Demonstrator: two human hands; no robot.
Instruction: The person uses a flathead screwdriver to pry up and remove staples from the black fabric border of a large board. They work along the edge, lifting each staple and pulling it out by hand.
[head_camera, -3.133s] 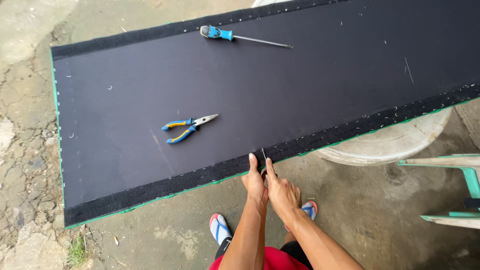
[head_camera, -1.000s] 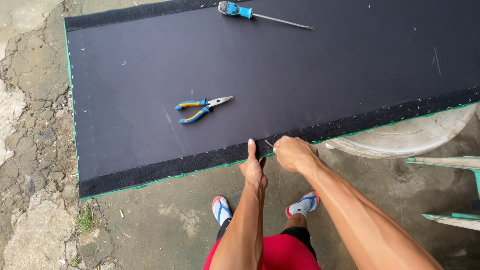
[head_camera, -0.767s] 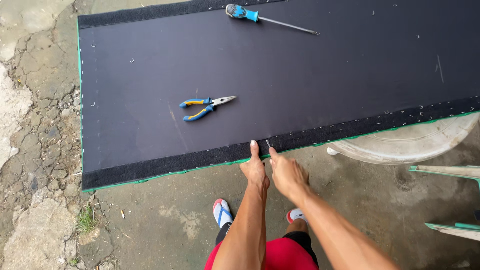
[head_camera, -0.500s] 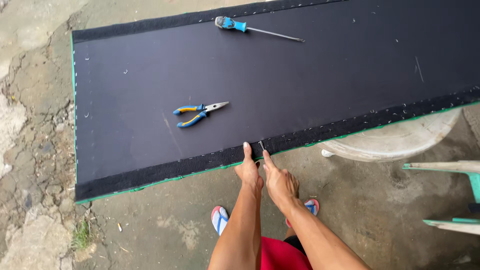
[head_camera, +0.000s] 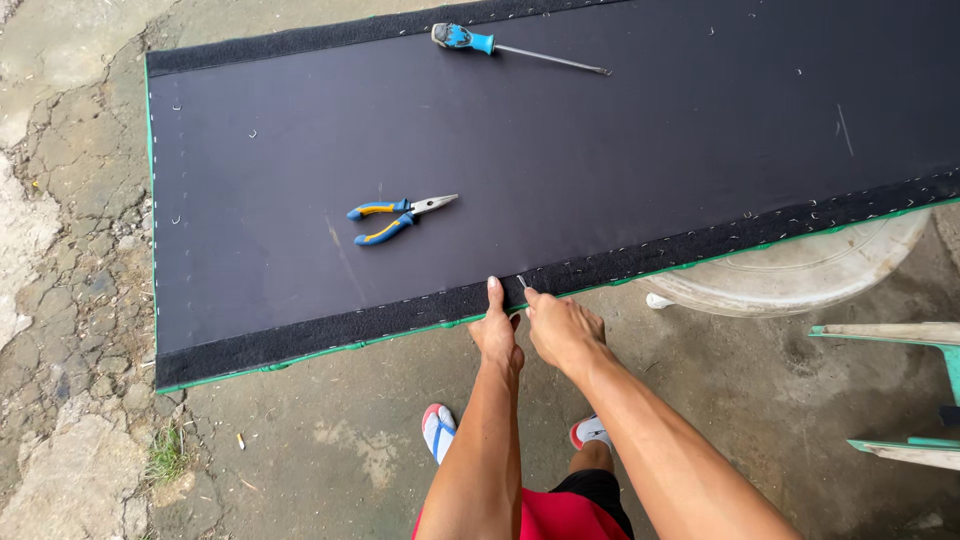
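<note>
Big black board (head_camera: 620, 150) lying flat, green along the edges, a rough dark strip (head_camera: 700, 245) running along the near edge and another along the far one. Small metal staples dotted along both strips.

Left hand (head_camera: 498, 335) at the near edge, thumb stretched up flat onto the strip, other fingers curled under the edge. Right hand (head_camera: 562, 328) just beside it, touching it, fingers closed and pinching a thin metal pin (head_camera: 522, 282) that stands up tilted from the strip right between the two hands. Too small to tell whether a staple or a tool tip.

Pliers (head_camera: 398, 213) with blue and yellow handles lying on the board, well apart from the hands, jaws pointing right. Screwdriver (head_camera: 515, 45) with a blue handle near the far edge, shaft pointing right.

Pale round tub (head_camera: 800, 275) under the board at right. Green wooden frame (head_camera: 905, 335) at far right. Cracked concrete floor (head_camera: 70, 280) at left. Feet in sandals (head_camera: 437, 430) below, red shorts.
</note>
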